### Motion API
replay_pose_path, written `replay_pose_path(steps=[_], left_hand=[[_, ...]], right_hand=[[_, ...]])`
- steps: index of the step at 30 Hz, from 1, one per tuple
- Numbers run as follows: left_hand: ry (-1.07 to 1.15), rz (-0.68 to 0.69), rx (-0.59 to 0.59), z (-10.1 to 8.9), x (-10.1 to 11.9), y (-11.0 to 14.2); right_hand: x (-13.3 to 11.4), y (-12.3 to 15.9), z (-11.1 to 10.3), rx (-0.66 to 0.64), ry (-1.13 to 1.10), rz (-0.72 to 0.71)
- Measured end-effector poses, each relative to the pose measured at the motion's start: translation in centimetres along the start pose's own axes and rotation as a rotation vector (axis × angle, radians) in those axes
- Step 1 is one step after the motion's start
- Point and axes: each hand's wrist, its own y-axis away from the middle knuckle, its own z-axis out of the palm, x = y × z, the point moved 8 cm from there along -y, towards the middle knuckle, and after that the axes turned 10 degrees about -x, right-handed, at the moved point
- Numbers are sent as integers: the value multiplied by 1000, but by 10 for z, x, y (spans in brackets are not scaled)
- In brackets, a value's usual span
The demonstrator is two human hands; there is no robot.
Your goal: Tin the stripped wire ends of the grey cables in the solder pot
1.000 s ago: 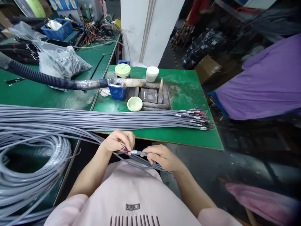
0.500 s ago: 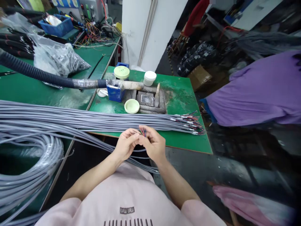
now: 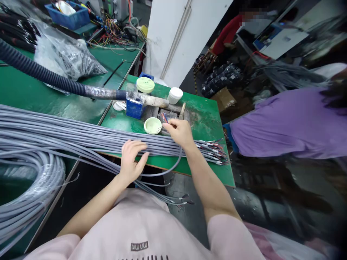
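Observation:
My right hand (image 3: 179,132) is pinched shut on the stripped end of a grey cable (image 3: 173,167), its coloured wire tips (image 3: 163,117) held over the metal pot (image 3: 171,116) on the green table (image 3: 206,108). The cable loops down from that hand and back towards my lap. My left hand (image 3: 131,159) lies open with its fingers spread on the bundle of grey cables (image 3: 81,135) that crosses the table edge. The bundle's stripped coloured ends (image 3: 214,151) fan out at the right.
A pale green lid (image 3: 152,125) sits left of the pot, a blue box (image 3: 135,105) and a corrugated dark hose (image 3: 40,74) behind. A white jar (image 3: 175,95) stands at the back. Coiled grey cable (image 3: 29,187) fills the left. A person in purple (image 3: 287,122) bends at the right.
My right hand has carried the cable end forward from in front of my chest to the pot. My left hand let go of the wires and dropped flat onto the bundle.

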Motion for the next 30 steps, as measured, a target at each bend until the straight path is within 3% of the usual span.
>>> replay_pose_path(steps=[3,6,11,17,20,23,27,30], left_hand=[[-288,-2,1,-3,-17,7],[-419,-15,-56,6,-32,11],[-438,3,-70,13,-38,12],[-412,2,-73,12,-39,13],[-416,10,-74,12,-39,13],[-468,30,-73,13,-38,12],[-520,64,-52,13,-34,12],[-542,76,-39,13,-32,11]], right_hand=[[8,-30,17,-83,144,34],[14,-46,34,-147,295,68],[17,-53,52,-208,485,77],[15,-53,58,-220,556,68],[15,-54,48,-203,498,54],[25,-55,22,-122,370,79],[59,-58,-12,-6,318,229],[86,-62,-21,30,382,350]])
